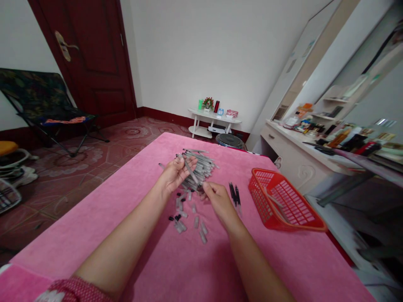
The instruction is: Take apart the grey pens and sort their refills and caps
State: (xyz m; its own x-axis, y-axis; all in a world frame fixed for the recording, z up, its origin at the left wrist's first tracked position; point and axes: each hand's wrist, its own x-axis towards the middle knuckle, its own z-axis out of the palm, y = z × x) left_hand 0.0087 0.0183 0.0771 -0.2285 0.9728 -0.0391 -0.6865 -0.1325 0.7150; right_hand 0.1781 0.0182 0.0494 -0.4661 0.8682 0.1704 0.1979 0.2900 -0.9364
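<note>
Between my two hands a clear pen barrel (190,171) is held at a slant over the pink cloth. My left hand (176,173) grips its upper end between thumb and fingers. My right hand (216,199) pinches the lower end, where a small dark part shows; its exact shape is blurred. Behind my hands lies a heap of similar clear pen barrels (205,164). Nearer to me are several clear pen caps (197,222) and small black plugs (176,217), scattered loosely. To the right of my right hand a few black pen parts (234,193) lie side by side.
A red plastic basket (267,201) with a few slim pieces inside stands at the table's right. Pink cloth (103,209) covers the table. A cluttered dresser (302,151) is close on the right; a folding chair (47,109) and low white stand (214,115) are farther off.
</note>
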